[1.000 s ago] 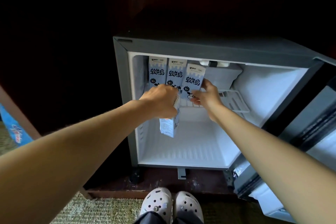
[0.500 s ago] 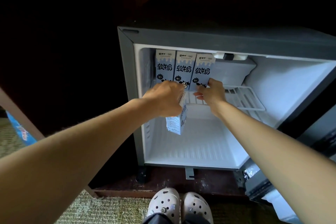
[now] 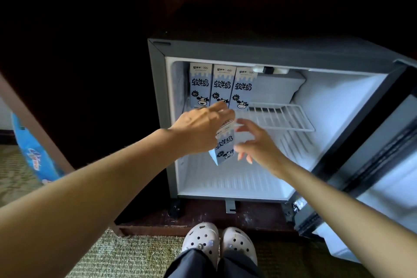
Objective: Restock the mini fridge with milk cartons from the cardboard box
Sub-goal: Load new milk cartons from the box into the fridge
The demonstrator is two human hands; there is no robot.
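The mini fridge [image 3: 158,97] stands open in a dark cabinet. Three blue-and-white milk cartons [image 3: 222,87] stand upright side by side at the left of its wire shelf [image 3: 284,117]. My left hand [image 3: 198,130] grips a fourth milk carton [image 3: 224,146] by its top, tilted, in front of the shelf's left part. My right hand [image 3: 257,142] hovers just right of that carton with fingers spread, holding nothing; I cannot tell if it touches the carton.
The fridge door [image 3: 383,160] hangs open at the right. A blue package [image 3: 33,158] leans at the far left behind a brown panel. My two white clogs [image 3: 218,244] stand on green carpet before a wooden ledge. The cardboard box is out of view.
My right hand has left the third carton on the shelf and dropped down beside the carton in my left hand. That carton has turned its front toward me.
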